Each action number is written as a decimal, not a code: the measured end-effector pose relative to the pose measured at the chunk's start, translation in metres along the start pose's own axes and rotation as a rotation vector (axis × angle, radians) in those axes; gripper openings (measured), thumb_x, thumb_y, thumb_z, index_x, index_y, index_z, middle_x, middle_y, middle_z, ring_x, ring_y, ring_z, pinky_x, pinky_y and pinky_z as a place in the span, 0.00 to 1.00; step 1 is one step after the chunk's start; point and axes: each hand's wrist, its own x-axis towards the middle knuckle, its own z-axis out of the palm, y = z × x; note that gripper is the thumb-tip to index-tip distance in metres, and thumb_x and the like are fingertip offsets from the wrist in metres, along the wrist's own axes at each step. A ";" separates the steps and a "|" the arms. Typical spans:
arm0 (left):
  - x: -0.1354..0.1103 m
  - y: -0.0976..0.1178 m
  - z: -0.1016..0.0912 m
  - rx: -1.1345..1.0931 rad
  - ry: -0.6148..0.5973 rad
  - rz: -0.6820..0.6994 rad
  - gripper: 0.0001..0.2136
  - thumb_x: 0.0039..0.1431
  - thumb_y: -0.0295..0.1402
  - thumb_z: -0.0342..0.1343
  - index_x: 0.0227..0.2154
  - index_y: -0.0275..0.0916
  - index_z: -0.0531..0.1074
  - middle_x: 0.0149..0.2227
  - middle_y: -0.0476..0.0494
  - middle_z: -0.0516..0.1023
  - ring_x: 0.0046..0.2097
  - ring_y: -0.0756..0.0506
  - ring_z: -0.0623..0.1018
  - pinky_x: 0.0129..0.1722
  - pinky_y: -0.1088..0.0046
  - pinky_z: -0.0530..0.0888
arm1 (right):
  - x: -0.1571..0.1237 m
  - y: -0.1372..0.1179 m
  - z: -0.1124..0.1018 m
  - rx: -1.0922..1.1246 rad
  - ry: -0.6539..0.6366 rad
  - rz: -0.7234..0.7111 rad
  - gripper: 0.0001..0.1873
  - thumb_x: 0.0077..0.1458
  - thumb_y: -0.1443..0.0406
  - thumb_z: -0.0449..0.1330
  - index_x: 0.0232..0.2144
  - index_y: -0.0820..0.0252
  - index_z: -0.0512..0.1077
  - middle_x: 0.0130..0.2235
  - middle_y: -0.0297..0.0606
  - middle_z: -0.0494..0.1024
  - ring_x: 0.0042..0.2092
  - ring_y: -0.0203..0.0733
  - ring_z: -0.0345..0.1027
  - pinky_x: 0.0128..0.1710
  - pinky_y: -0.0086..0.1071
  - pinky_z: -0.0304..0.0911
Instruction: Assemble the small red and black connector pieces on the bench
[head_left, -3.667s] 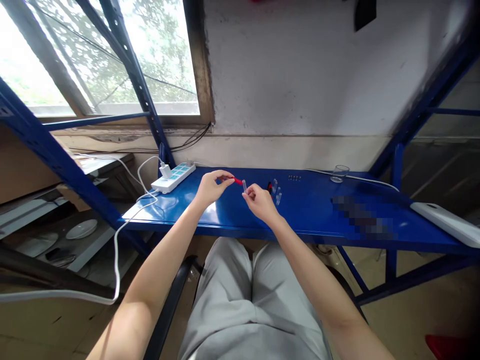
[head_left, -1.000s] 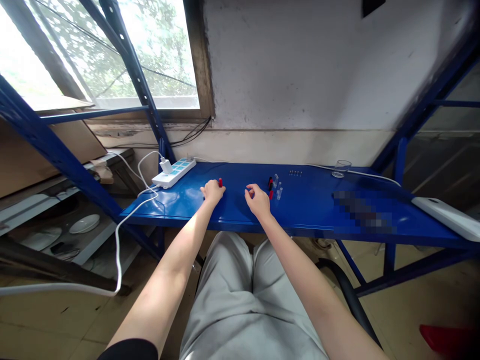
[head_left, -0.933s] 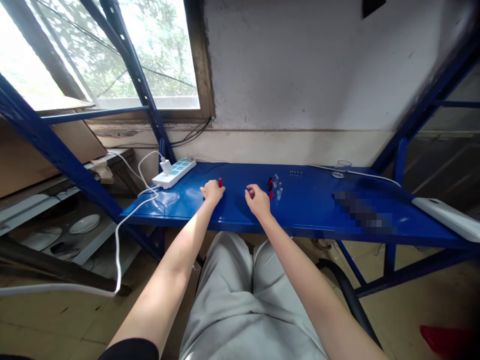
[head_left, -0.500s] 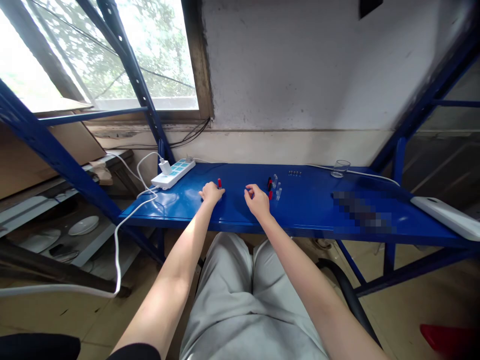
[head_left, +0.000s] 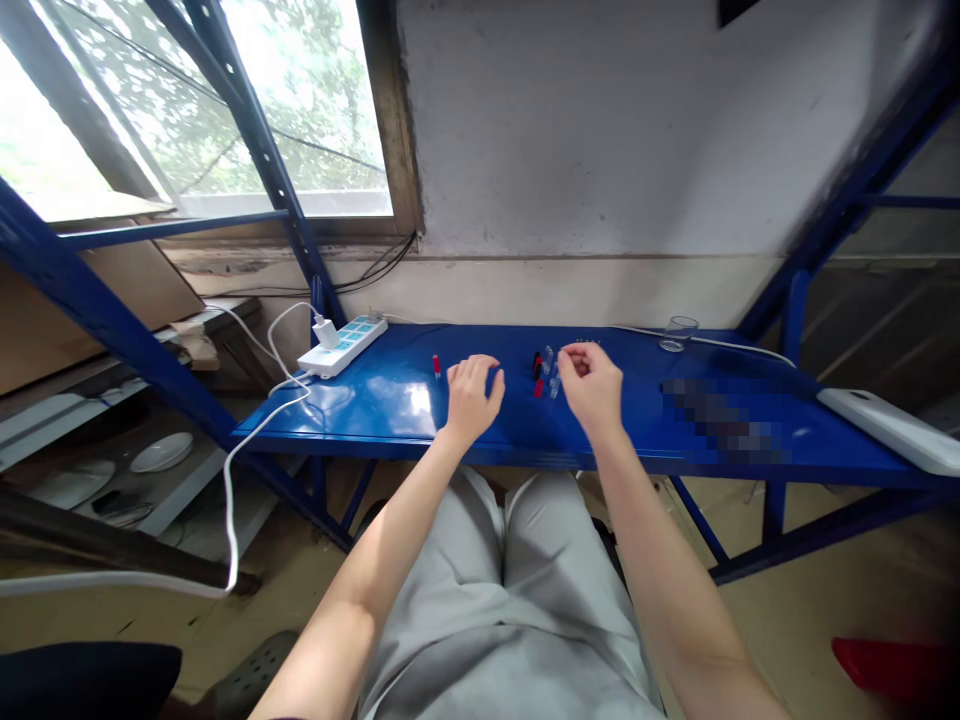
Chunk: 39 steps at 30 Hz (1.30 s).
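My left hand [head_left: 472, 392] hovers over the blue metal shelf [head_left: 390, 410] with its fingers spread loosely and nothing in them. A small red piece [head_left: 436, 365] stands on the shelf just to its left. My right hand [head_left: 592, 385] is raised beside a cluster of small red, black and clear pieces [head_left: 544, 368]. Its fingers are curled toward the thumb, and I cannot make out anything in them. A short row of tiny dark pins [head_left: 589, 342] lies behind that hand.
A white power strip [head_left: 341, 343] with a plugged-in charger and white cable [head_left: 232, 470] sits at the shelf's left rear. A small clear glass [head_left: 677, 333] stands at the back right, a white flat device [head_left: 889, 428] at the far right. Blue rack uprights flank both sides.
My left hand has let go of the red piece, which now stands alone, and has moved right. My right hand has lifted and moved right, to the cluster of small pieces.
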 end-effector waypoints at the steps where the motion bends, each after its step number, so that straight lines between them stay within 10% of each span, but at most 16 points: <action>1: -0.001 0.004 0.005 -0.003 -0.062 0.060 0.13 0.62 0.35 0.39 0.43 0.38 0.66 0.45 0.40 0.71 0.46 0.47 0.69 0.49 0.68 0.59 | 0.004 0.009 -0.011 -0.032 -0.003 0.036 0.14 0.53 0.58 0.51 0.33 0.61 0.70 0.29 0.41 0.75 0.29 0.38 0.67 0.32 0.32 0.62; 8: -0.007 0.018 0.033 0.147 -0.398 0.193 0.23 0.62 0.33 0.35 0.61 0.44 0.48 0.57 0.37 0.61 0.52 0.41 0.65 0.46 0.62 0.61 | 0.007 0.072 -0.029 -0.164 -0.222 0.163 0.12 0.45 0.59 0.56 0.30 0.61 0.73 0.28 0.41 0.76 0.30 0.41 0.69 0.33 0.35 0.64; 17: -0.001 0.017 0.049 0.266 -0.454 0.228 0.23 0.62 0.29 0.35 0.60 0.48 0.51 0.58 0.39 0.59 0.51 0.39 0.64 0.45 0.59 0.62 | 0.000 0.089 0.004 -0.358 -0.367 0.116 0.12 0.46 0.59 0.58 0.33 0.58 0.74 0.35 0.39 0.77 0.38 0.42 0.68 0.36 0.35 0.60; 29: 0.013 0.009 0.051 0.114 -0.354 0.186 0.14 0.62 0.32 0.42 0.41 0.41 0.74 0.42 0.40 0.72 0.44 0.43 0.68 0.45 0.61 0.58 | 0.002 0.077 0.017 -0.516 -0.419 0.145 0.13 0.49 0.56 0.57 0.33 0.57 0.75 0.40 0.41 0.74 0.45 0.50 0.63 0.40 0.41 0.55; 39: 0.016 -0.030 0.041 -0.170 0.004 -0.102 0.07 0.55 0.38 0.54 0.34 0.45 0.76 0.37 0.48 0.76 0.41 0.46 0.72 0.45 0.65 0.59 | 0.004 0.070 0.025 -0.442 -0.437 0.068 0.09 0.52 0.60 0.55 0.31 0.57 0.73 0.33 0.37 0.74 0.37 0.42 0.65 0.35 0.34 0.52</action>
